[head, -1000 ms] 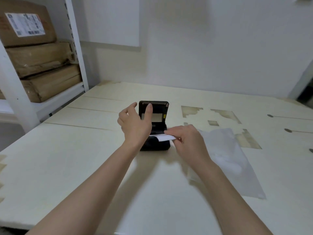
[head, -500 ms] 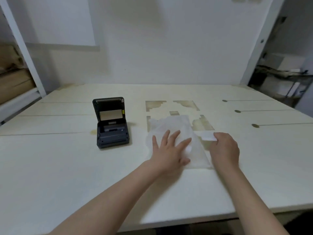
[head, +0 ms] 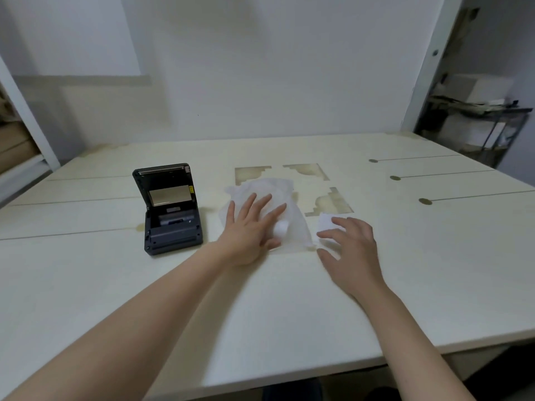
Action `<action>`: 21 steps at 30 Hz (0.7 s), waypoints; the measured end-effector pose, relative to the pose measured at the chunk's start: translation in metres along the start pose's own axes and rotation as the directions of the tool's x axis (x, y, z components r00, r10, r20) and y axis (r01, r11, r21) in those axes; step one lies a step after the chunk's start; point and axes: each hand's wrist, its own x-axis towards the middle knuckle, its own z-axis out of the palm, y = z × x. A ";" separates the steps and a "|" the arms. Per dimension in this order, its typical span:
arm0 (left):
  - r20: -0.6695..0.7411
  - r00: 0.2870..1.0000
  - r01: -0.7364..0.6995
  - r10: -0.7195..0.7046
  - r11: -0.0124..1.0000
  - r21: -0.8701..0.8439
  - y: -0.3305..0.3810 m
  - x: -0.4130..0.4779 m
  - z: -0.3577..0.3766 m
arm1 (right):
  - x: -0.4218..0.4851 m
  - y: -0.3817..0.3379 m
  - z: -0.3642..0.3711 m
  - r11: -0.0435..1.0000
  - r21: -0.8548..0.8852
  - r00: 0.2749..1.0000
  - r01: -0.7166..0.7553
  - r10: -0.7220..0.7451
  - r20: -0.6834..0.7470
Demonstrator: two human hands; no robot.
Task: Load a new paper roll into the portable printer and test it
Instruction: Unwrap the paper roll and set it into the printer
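Note:
The black portable printer [head: 170,209] stands on the table at the left with its lid raised and its paper bay showing. To its right lies a translucent plastic bag [head: 278,192] with a white paper roll [head: 281,228] inside it. My left hand [head: 250,230] rests flat on the bag, fingers spread, touching the roll. A small white paper strip [head: 325,221] lies on the table just right of the bag. My right hand [head: 351,250] hovers over the strip's near end, fingers apart, holding nothing.
The cream table [head: 260,299] has worn brown patches [head: 333,202] behind the bag and round holes [head: 425,201] at the right. Its front edge runs close below my arms. A white shelf post [head: 29,117] stands far left, a dark rack [head: 492,125] far right.
A second ago both hands were at the printer, the right pulling a paper strip. Since then my view swung right, the left hand went flat on the bag, and the right let go of the strip.

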 end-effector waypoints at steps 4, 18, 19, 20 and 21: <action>-0.325 0.938 -0.138 0.120 0.990 -0.034 0.014 -0.002 0.001 | 0.005 -0.006 0.005 1.000 -0.010 1.000 -0.002 0.002 -0.006; -0.537 0.835 -0.106 0.121 0.993 0.059 0.057 -0.012 -0.002 | 0.002 -0.019 0.003 0.995 0.016 0.974 0.099 -0.093 -0.208; -0.540 0.836 -0.072 0.092 0.996 0.058 0.055 -0.015 -0.003 | 0.003 -0.018 0.003 0.998 -0.011 0.974 0.054 -0.055 -0.221; -0.544 0.837 -0.039 0.060 0.998 0.051 0.051 -0.018 -0.004 | 0.003 -0.017 0.004 1.000 -0.025 0.972 0.007 -0.013 -0.235; -0.547 0.836 -0.011 0.031 0.999 0.040 0.046 -0.022 -0.005 | 0.004 -0.015 0.003 0.999 -0.029 0.968 -0.041 0.033 -0.247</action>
